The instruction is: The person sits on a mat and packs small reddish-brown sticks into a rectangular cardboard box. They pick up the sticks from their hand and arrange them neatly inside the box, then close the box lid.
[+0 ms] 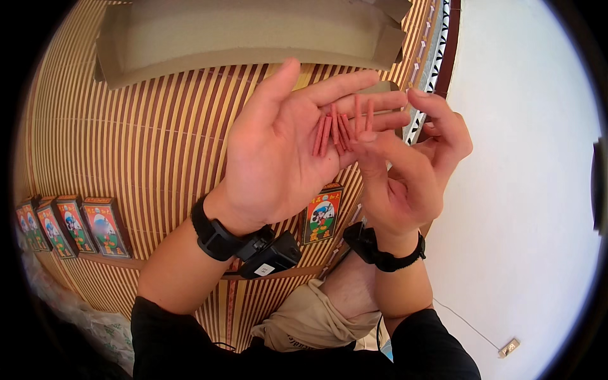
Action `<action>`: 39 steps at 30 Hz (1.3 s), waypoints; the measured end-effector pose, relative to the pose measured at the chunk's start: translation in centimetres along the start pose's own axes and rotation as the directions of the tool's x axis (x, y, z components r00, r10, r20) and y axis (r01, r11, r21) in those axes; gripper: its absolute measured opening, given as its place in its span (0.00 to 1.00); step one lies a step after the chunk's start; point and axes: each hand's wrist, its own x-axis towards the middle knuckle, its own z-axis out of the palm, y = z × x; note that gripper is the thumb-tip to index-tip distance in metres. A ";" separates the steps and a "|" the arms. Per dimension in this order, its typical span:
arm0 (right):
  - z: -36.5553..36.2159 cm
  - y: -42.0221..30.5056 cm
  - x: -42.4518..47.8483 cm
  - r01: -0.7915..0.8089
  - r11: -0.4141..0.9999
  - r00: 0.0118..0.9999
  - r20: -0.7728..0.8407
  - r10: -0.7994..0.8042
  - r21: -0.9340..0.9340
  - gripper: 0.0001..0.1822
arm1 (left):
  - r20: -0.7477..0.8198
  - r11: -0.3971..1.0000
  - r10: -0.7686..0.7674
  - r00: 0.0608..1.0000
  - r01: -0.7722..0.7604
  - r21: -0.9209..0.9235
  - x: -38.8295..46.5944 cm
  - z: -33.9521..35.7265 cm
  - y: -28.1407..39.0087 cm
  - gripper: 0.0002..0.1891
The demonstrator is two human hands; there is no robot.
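My left hand [280,142] lies palm up with its fingers spread, and several short red sticks [327,135] rest loose on its palm. Over its fingers, my right hand [408,166] pinches at the lower end of a thin red stick [358,114] between thumb and forefinger. Another red stick [370,114] stands close beside that one, and whether the fingertips grip it too cannot be told. Below the hands, a small printed cardboard box [323,216] with a cartoon mouse lies on the striped bamboo mat [156,152]. Both wrists wear black straps with devices.
A large open cardboard box [251,33] lies across the top of the mat. Several matching small boxes [107,228] stand in a row at the lower left, near a crumpled plastic bag [90,327]. A white wall or surface borders the right, with a power socket [509,348].
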 end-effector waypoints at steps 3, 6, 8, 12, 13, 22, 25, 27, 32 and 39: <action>-0.2 -0.8 0.5 -0.022 0.997 0.997 0.076 0.027 -0.072 0.10 | 0.009 1.000 0.011 1.000 -0.011 0.021 0.0 0.2 0.3 0.42; -0.4 -1.4 0.7 -0.068 0.994 0.991 0.111 0.077 -0.085 0.10 | 0.053 0.994 0.065 0.996 -0.070 0.085 0.2 -0.3 0.3 0.35; -0.3 -1.4 0.8 -0.074 0.996 0.992 0.100 0.079 -0.053 0.10 | 0.018 0.976 0.069 0.997 -0.072 0.206 0.2 -0.8 0.5 0.30; 0.5 -0.8 0.4 -0.070 0.997 0.996 0.055 0.069 0.014 0.10 | -0.037 0.946 0.062 0.997 -0.047 0.321 0.1 -0.8 0.7 0.23; 0.7 -0.8 0.4 -0.067 0.997 0.997 0.045 0.066 0.028 0.11 | -0.041 0.954 0.063 0.997 -0.049 0.297 0.0 -0.8 0.7 0.23; 1.2 -1.6 0.3 -0.163 0.979 0.984 -0.048 0.169 0.120 0.15 | -0.124 0.963 0.091 0.988 -0.055 0.264 -0.6 0.0 1.6 0.29; 1.5 -2.0 0.1 -0.105 0.991 0.994 -0.024 0.108 0.084 0.16 | -0.138 0.908 0.111 0.984 -0.044 0.417 -0.6 0.2 1.7 0.37; 1.6 -2.1 0.0 -0.101 0.990 0.995 0.003 0.102 0.094 0.17 | -0.139 0.866 0.121 0.983 -0.035 0.499 -0.5 0.2 1.7 0.42; 1.6 -2.9 0.6 -0.175 0.980 0.982 0.085 0.167 0.095 0.21 | -0.112 0.743 0.242 0.964 -0.110 0.660 -0.3 0.5 0.6 0.51; 0.9 -2.8 2.0 -0.179 0.980 0.976 0.145 0.166 0.086 0.19 | -0.045 0.738 0.249 0.968 -0.159 0.656 -0.8 -0.2 1.1 0.39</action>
